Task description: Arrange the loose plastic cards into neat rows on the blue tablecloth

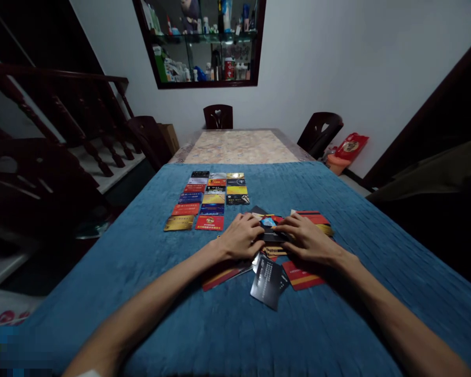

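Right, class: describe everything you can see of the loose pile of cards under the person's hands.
The loose pile of cards lies flat on the blue cloth, in front of a neat grid of cards. The cards look like thin, glossy plastic, mostly red, black and gold, overlapping at odd angles. The left hand and right hand rest on its middle, both touching a dark card on top.

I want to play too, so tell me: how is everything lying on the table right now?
Left hand: palm down, on the loose cards.
Right hand: palm down, on the same cards.
Loose cards: jumbled heap, overlapping.
Sorted cards: flat, in neat rows and columns.
Blue cloth: spread over the table.
Chairs: standing, unoccupied.
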A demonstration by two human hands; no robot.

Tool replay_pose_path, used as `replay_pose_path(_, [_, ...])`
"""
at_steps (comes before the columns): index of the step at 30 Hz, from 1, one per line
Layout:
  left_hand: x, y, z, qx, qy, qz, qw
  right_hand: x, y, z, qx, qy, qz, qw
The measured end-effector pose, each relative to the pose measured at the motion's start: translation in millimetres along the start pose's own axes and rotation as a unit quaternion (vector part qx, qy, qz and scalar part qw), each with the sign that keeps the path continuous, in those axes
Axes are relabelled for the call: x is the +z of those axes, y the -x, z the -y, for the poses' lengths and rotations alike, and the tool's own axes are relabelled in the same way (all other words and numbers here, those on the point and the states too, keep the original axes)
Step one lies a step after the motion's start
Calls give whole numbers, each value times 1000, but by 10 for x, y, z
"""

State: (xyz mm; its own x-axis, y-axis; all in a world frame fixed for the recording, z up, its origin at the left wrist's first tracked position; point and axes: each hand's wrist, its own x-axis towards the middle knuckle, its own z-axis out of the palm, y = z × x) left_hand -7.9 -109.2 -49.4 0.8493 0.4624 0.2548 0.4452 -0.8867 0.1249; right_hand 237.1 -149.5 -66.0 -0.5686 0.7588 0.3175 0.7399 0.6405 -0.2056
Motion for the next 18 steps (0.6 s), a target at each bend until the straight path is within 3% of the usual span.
replay_pose_path(7, [-29,1,40,12,16,-19,1000,36,-4,-73,-2,-5,-23,1000])
replay_pose_path(12, [7,-25,81,14,34,-43,998,91,-14,-107,-22,-24,-61,998])
replay_pose_path(18, [68,-38,175,3,53,-67,996,135,-31,-61,-1,-34,-119,992])
